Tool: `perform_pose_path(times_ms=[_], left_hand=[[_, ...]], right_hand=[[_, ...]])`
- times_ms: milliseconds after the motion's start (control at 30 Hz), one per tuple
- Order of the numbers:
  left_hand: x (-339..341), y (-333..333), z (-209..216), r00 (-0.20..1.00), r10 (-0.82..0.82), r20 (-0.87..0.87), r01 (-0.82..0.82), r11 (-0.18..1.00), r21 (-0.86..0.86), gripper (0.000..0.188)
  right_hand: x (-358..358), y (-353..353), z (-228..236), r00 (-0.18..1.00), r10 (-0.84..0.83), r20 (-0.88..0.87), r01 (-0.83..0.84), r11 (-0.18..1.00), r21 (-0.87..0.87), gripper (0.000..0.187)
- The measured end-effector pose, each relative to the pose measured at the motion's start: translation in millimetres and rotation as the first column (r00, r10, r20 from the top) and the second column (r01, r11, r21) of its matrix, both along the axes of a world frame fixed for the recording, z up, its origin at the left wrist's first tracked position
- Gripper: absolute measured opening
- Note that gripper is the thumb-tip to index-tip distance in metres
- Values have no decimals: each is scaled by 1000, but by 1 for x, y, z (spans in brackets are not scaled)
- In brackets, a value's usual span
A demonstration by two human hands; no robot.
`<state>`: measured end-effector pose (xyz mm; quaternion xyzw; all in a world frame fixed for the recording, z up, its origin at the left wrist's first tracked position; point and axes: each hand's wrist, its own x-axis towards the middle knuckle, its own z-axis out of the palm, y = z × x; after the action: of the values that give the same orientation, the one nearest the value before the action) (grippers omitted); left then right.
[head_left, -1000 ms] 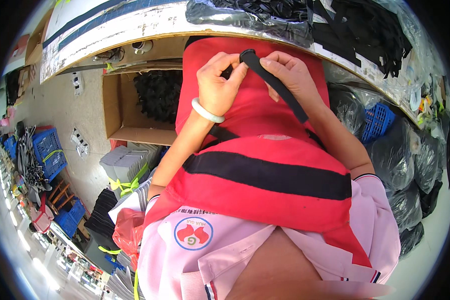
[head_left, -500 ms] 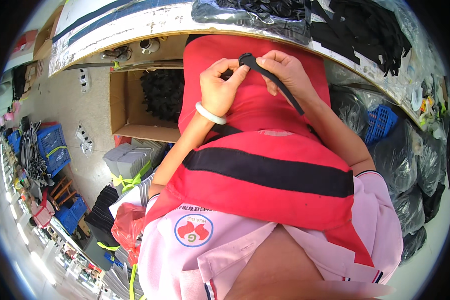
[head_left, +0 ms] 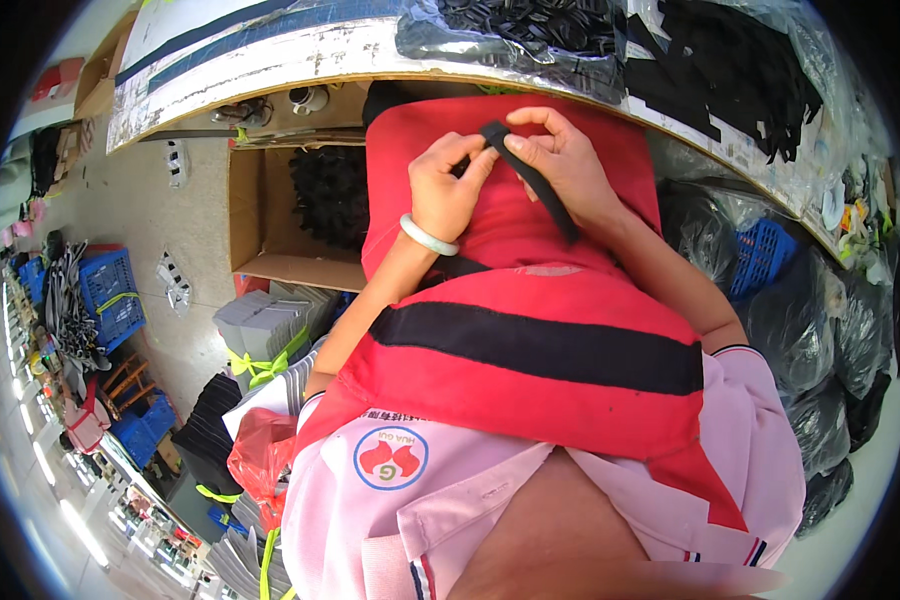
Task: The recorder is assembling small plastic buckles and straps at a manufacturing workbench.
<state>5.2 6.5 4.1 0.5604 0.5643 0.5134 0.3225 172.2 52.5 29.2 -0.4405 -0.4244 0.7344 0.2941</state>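
Above my lap, over the red apron [head_left: 530, 340], I hold a black fabric strap [head_left: 548, 192] in both hands. My left hand [head_left: 444, 188], with a pale bangle at the wrist, pinches the strap's upper end between thumb and forefinger. On the other side, the thumb of my right hand [head_left: 570, 168] presses against the strap just below that end, its forefinger raised and bent. The strap's loose end hangs down toward my right forearm. Whether a buckle sits at the pinched end is hidden by my fingers.
A worktable [head_left: 340, 50] crosses the far side, bearing a plastic bag of small black parts [head_left: 530, 25] and a heap of black straps [head_left: 725, 70]. Left of my lap stands a cardboard box [head_left: 255, 215] with black pieces. Filled plastic bags [head_left: 795, 330] and a blue basket [head_left: 760, 255] lie right.
The strap has turned, so its broad flat face shows at the top, where a dark buckle-like end showed before. My right forefinger has lifted. The view has shifted slightly.
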Motion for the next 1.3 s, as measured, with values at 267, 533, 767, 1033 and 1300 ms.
perform_pose_path(times_ms=[267,533,767,1033,1300], left_hand=[[-21,3,5,443,237,865,332,853,-404,19],[-10,8,6,525,236,818,285,857,-430,22],[-6,6,3,621,222,752,104,927,-360,19],[-13,-2,1,719,92,689,126,958,-259,15],[-25,-15,13,803,-123,584,236,964,-121,14]], right_hand=[[-6,26,-7,991,131,-31,-134,981,-140,23],[-13,9,28,993,-115,19,70,717,693,15],[5,14,19,903,325,281,-321,945,-59,23],[-8,11,7,993,92,80,-91,996,-16,21],[-3,14,12,965,239,111,-243,970,18,19]])
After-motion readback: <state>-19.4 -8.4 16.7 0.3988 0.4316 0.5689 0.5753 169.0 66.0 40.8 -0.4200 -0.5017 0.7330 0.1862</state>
